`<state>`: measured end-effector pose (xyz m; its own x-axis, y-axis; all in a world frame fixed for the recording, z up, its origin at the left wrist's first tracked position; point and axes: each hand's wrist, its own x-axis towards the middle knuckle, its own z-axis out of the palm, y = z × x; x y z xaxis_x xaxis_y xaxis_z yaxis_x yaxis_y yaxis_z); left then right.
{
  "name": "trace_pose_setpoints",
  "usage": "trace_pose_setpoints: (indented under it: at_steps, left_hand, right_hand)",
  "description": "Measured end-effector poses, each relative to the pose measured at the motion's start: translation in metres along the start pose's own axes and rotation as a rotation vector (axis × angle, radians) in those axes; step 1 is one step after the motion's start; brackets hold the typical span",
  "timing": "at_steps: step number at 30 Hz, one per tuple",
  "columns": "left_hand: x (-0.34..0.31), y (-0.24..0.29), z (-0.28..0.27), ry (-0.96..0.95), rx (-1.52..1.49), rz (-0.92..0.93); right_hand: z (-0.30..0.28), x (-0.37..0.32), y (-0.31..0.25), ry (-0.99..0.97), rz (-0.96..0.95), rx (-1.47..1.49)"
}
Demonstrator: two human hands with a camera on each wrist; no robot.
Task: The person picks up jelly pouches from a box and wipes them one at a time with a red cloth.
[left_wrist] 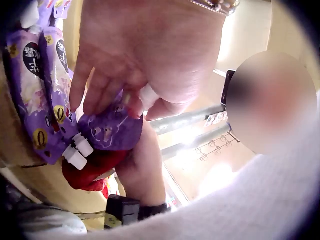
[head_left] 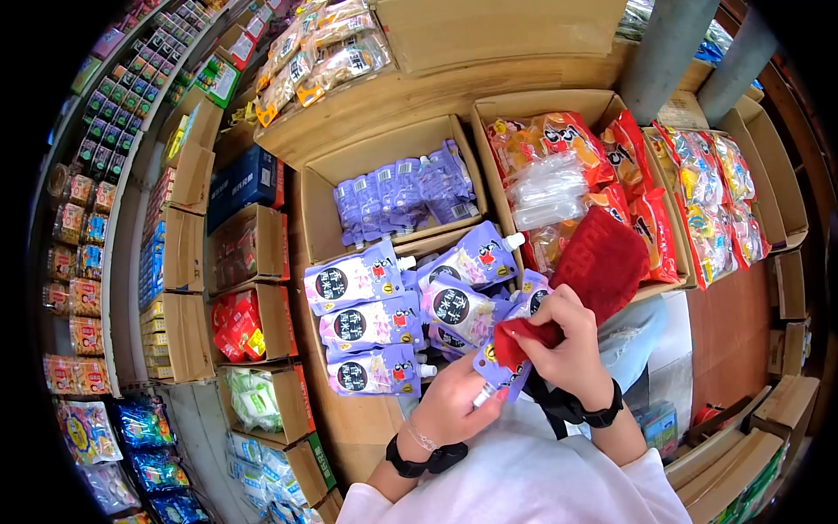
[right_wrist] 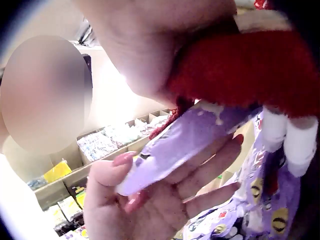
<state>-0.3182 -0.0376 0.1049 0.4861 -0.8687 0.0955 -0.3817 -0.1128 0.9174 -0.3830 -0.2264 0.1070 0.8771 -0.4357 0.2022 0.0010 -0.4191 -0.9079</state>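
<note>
In the head view my left hand (head_left: 456,403) pinches a purple spout pouch (head_left: 502,374) at its white-capped end. The left wrist view has that pouch (left_wrist: 112,131) below the palm, with the thumb and index finger at its spout. My right hand (head_left: 572,345) grips a dark red cloth (head_left: 607,266) against the pouch's other end. A long part of the cloth hangs beyond the fingers, over a carton. Seen from the right wrist, the cloth (right_wrist: 245,72) lies along the upper edge of the pouch (right_wrist: 185,142).
Purple pouches (head_left: 367,323) lie in rows in front of me. Behind them stands a carton (head_left: 319,210) of more pouches. To its right, another carton (head_left: 493,109) holds red-and-orange bags and clear plastic packs. Shelves of packaged goods (head_left: 87,301) line the left side.
</note>
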Motion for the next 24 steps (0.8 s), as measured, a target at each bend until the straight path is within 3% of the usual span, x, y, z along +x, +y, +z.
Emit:
trace_pose_setpoints:
  at_steps: [3, 6, 11, 14, 17, 20, 24]
  left_hand:
    - [-0.002, -0.003, 0.002, -0.008, 0.099, 0.045]
    - [0.004, 0.007, -0.002, -0.044, 0.183, 0.057]
    - [0.002, 0.007, -0.007, -0.053, 0.228, 0.078]
    - [0.0, 0.001, -0.006, -0.046, 0.221, 0.096]
    - [0.001, 0.003, -0.006, -0.034, 0.222, 0.084]
    - [-0.002, 0.001, -0.007, -0.043, 0.223, 0.101]
    - [-0.006, -0.004, -0.012, -0.022, 0.19, 0.141]
  right_hand:
    - [-0.003, 0.0, -0.009, -0.156, -0.158, 0.063]
    - [-0.001, 0.004, -0.002, -0.162, -0.191, 0.008]
    - [-0.002, 0.015, 0.017, 0.084, 0.029, -0.103]
    - [-0.005, 0.016, 0.014, 0.102, 0.043, -0.111]
    - [-0.008, 0.012, 0.001, -0.025, -0.04, 0.06]
    - [-0.008, 0.013, 0.007, -0.041, -0.053, -0.003]
    - [-0.011, 0.021, 0.03, 0.088, 0.037, -0.104]
